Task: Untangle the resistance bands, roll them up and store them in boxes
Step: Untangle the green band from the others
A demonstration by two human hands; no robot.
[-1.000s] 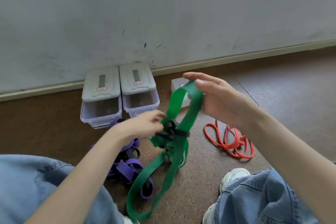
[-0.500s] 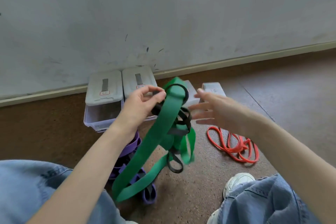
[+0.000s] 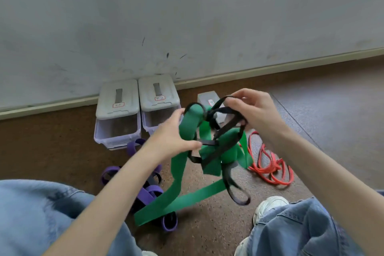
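A tangled green resistance band point(image 3: 182, 174) and black band point(image 3: 223, 131) are held above the floor: gripped by the left hand point(image 3: 172, 133), pinched by the right hand point(image 3: 257, 110), before two lidded boxes point(image 3: 137, 114).

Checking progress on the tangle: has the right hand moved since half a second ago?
Yes. The right hand was open, off the bands; it has closed in leftward toward the boxes and now pinches the black band.

Green band point(image 3: 180, 174) tangled with black band point(image 3: 223, 129), held above floor.
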